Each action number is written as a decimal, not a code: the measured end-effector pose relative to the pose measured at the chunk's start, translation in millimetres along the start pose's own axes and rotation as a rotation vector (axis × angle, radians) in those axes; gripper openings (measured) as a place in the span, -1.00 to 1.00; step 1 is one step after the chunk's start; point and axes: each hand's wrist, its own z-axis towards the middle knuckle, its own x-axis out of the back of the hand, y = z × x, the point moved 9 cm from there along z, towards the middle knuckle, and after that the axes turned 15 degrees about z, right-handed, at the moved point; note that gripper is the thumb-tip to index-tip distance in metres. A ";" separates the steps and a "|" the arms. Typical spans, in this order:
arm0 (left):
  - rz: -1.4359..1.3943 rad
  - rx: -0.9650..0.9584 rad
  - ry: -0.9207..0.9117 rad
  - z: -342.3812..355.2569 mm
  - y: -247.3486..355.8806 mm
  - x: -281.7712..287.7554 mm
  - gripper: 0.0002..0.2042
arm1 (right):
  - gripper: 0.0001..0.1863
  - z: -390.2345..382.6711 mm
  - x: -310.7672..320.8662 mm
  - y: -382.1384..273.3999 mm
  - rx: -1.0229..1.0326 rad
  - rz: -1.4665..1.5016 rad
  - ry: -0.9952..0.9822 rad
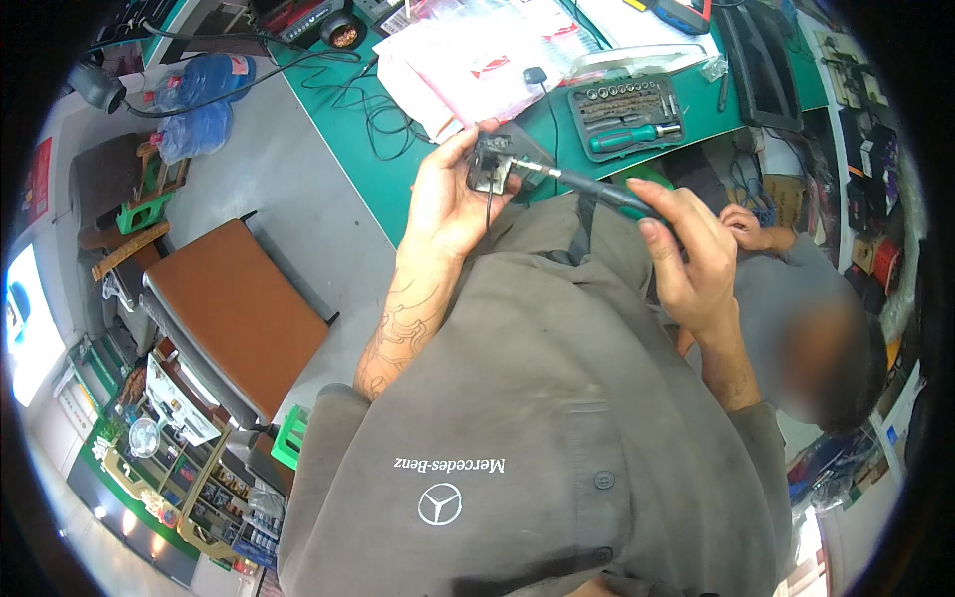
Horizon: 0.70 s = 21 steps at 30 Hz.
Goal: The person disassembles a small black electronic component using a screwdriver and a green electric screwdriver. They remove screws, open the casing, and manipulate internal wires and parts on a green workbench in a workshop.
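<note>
My left hand (448,199) grips a small black device (489,159) with a pale inner part and a thin black cable hanging from it, just past the green bench edge. My right hand (686,259) holds a long tool (592,187) with a black and green handle and a slim metal shaft. The tool's tip meets the right side of the device. A small clear box (532,144) lies behind it, partly hidden. An open socket-and-bit set (622,114) with a green screwdriver in it rests on the bench to the upper right.
The green bench (348,184) holds papers and bags (458,60), cables and a dark screen (756,65). A co-worker's hand (751,229) and grey-clothed shoulder are close on my right. A brown chair (229,313), green stool and water bottles (209,90) are on the left.
</note>
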 end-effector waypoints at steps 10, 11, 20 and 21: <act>-0.141 -0.046 0.163 9.8 -8.0 17.2 -0.77 | -0.66 11.5 -30.9 -13.6 0.146 -0.108 -0.072; -0.128 -0.059 0.185 9.3 -7.3 18.1 -0.76 | -0.67 12.3 -32.3 -12.7 0.149 -0.111 -0.082; -0.062 -0.148 0.214 15.7 -3.5 31.9 -0.68 | -0.66 21.8 -46.7 -12.8 0.185 -0.142 -0.119; -0.054 -0.154 0.211 15.2 -3.0 31.1 -0.68 | -0.66 22.1 -48.5 -11.8 0.178 -0.145 -0.126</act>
